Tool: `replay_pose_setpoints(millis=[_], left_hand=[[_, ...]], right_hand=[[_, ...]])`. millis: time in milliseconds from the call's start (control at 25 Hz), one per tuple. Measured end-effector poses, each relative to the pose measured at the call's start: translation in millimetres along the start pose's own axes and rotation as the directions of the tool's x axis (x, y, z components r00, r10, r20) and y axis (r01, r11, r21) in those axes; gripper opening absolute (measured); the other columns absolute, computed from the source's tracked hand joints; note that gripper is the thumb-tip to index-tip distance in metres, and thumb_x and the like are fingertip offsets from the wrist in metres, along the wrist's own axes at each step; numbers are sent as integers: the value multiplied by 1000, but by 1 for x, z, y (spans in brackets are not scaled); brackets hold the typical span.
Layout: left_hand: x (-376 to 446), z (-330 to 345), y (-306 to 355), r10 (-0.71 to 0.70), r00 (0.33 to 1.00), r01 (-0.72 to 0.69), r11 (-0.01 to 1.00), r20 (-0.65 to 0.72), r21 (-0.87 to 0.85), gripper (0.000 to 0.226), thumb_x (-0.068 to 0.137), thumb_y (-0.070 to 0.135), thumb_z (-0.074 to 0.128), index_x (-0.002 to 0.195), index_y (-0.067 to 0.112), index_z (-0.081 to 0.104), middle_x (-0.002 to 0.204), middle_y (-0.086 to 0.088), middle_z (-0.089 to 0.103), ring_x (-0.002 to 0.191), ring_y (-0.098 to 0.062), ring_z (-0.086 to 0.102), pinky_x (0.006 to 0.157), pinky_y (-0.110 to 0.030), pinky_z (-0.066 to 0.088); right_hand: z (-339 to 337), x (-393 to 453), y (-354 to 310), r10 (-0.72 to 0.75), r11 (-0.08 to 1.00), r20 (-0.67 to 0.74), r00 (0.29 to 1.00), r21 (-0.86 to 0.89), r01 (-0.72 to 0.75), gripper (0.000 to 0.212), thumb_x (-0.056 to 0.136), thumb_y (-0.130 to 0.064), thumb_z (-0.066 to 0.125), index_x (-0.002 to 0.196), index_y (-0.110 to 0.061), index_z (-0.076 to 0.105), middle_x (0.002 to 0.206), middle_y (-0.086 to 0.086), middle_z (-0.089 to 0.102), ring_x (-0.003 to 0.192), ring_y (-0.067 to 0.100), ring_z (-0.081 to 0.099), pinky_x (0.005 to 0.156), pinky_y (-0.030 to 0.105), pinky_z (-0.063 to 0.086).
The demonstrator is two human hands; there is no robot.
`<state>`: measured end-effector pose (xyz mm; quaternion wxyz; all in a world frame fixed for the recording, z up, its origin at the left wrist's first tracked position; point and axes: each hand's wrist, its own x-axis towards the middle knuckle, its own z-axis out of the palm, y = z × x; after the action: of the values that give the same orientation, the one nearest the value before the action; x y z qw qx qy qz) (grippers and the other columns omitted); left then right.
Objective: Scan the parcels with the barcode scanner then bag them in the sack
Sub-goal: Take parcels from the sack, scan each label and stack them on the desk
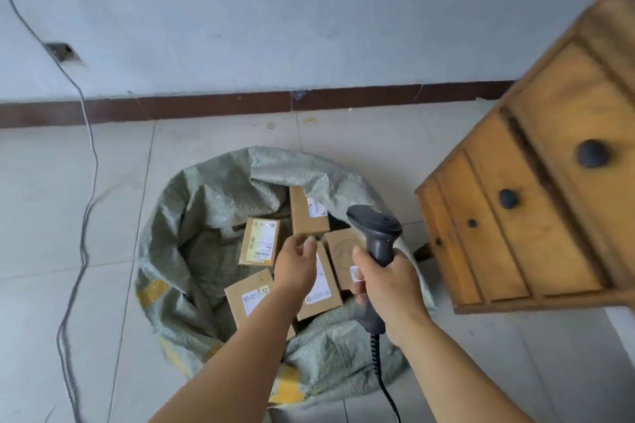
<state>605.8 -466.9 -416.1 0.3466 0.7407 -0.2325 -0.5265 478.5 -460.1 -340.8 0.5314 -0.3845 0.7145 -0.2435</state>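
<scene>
Small brown cardboard parcels [260, 242] down in open grey-green woven sack [192, 209], likely light and stiff, best held by edges; left hand [296, 264] loose, empty; right hand [385, 280] wrapped round dark grey scanner [376, 233].

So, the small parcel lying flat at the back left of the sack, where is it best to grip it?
Probably from above, across its two long edges. The small parcel lies flat, label up, with bare sack to its left and a gap to its right. The left hand hovers empty close by; the right hand holds the scanner.
</scene>
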Motion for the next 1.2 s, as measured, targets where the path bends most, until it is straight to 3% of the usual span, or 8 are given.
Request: replay_pose_setpoints(millis=[80,200,400,520,600,800,1000,1200], left_hand=[[-53,7,43,23,999,-22,1000,42,-22,41,98,36,46,134,16,48,112,-2,63,103,-21,62,97,-43,48],[-127,26,111,82,984,-75,996,156,-51,36,100,31,45,131,13,47,111,-6,63,92,-19,63,86,-36,49],[-222,73,196,234,907,-237,971,350,-36,37,101,27,45,131,5,49,105,-9,63,82,-19,62,79,-33,48],[-277,105,223,268,815,-319,948,514,13,40,100,33,45,132,9,47,113,-9,64,84,-17,63,82,-35,50],[-316,130,232,262,730,-368,929,631,39,46,99,38,45,138,13,43,125,-10,61,94,-20,64,89,-38,51],[-411,187,225,186,521,-493,862,833,116,61,94,52,43,145,21,35,135,-3,53,115,-22,56,103,-42,43],[-482,230,198,112,345,-636,758,932,145,56,96,43,46,146,20,36,143,-7,48,128,-28,49,108,-46,39],[-519,259,176,74,226,-836,526,971,155,55,101,34,42,152,27,23,152,-2,37,134,-22,42,99,-31,40]], right_hand=[[-40,-39,-35,-17,1000,-24,1000,15,17,20,84,-22,63,80,-5,53,54,3,56,37,10,50,49,26,43],[-103,-97,-82,-33,999,-61,998,6,33,17,80,-14,62,75,-8,47,56,5,52,44,14,47,53,30,40],[-201,-188,-138,-58,985,-214,975,148,91,16,85,-8,56,75,-8,44,61,13,47,43,17,45,46,22,38],[-252,-239,-149,-32,973,-349,937,203,109,15,83,-11,56,73,-7,46,57,14,43,41,22,43,50,30,38],[-285,-277,-151,9,968,-455,890,226,106,16,81,-9,56,69,-6,46,53,14,42,38,21,40,48,27,36],[-345,-369,-128,171,919,-680,713,372,134,12,80,-9,61,73,-4,53,62,9,53,41,18,46,46,25,41],[-385,-438,-94,267,899,-750,605,420,123,20,81,-10,60,64,-5,52,47,5,49,35,16,44,43,20,40],[-420,-470,-64,338,873,-741,580,477,101,25,84,-17,59,63,-3,53,51,12,51,41,23,45,49,27,43]])
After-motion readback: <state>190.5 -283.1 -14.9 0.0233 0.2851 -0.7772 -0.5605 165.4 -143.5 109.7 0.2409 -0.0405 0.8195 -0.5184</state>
